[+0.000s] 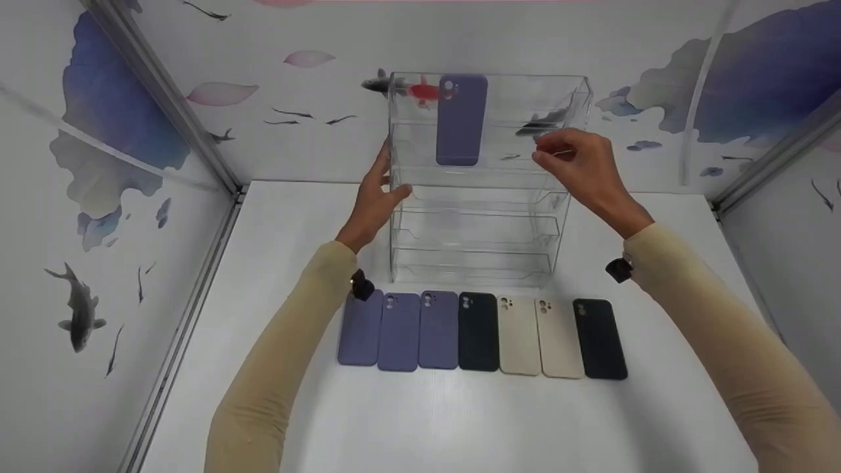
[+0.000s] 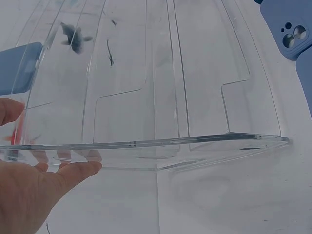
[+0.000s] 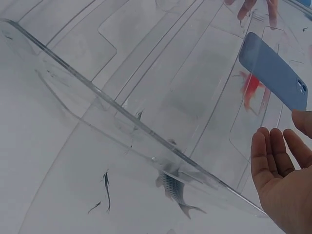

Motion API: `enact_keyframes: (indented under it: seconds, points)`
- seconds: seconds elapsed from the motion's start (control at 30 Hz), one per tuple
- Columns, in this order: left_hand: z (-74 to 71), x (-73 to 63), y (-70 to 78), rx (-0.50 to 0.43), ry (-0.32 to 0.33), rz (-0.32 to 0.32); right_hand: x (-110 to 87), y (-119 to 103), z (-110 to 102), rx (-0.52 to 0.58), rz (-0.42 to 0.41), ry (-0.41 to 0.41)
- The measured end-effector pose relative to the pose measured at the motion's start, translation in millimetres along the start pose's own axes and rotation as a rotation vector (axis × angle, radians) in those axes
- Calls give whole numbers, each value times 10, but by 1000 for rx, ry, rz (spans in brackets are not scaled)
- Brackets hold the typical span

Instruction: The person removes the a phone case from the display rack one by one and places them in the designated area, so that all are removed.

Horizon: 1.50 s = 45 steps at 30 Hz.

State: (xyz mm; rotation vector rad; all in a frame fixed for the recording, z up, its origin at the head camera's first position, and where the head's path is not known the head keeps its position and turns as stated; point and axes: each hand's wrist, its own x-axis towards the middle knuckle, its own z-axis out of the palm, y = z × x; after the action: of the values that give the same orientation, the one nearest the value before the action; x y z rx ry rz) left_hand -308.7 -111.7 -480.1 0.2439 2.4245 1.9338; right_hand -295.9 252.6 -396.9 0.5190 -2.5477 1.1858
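A clear acrylic display rack [image 1: 486, 233] with several tiers stands upright at the back of the table. One purple phone case [image 1: 462, 121] stands in its upper tier, left of the middle. My left hand [image 1: 376, 205] grips the rack's left side panel, thumb at the front edge and fingers along the outside; the left wrist view shows those fingers through the panel. At the rack's upper right, my right hand [image 1: 581, 164] hovers in front with loosely bent fingers and nothing between them. In the right wrist view, this right hand [image 3: 285, 163] is just below the purple case [image 3: 274, 72].
A row of phone cases lies before the rack: purple ones [image 1: 399, 332] at left, a black one [image 1: 478, 332], cream ones [image 1: 519, 336] and another black one [image 1: 600, 339] at the right end. White walls with painted fish [image 1: 82, 309] enclose the table.
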Motion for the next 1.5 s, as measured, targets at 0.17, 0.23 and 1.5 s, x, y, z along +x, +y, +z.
enact_keyframes:
  seconds: [0.17,0.23,1.5]
  points:
    - [6,-5,-12,6,1,0,75,-33,103,9,20,-29]
    - [6,-6,-12,4,0,0,110,-37,130,13,16,-35]
    - [6,-2,-1,-47,-13,7,633,-240,603,114,93,26]
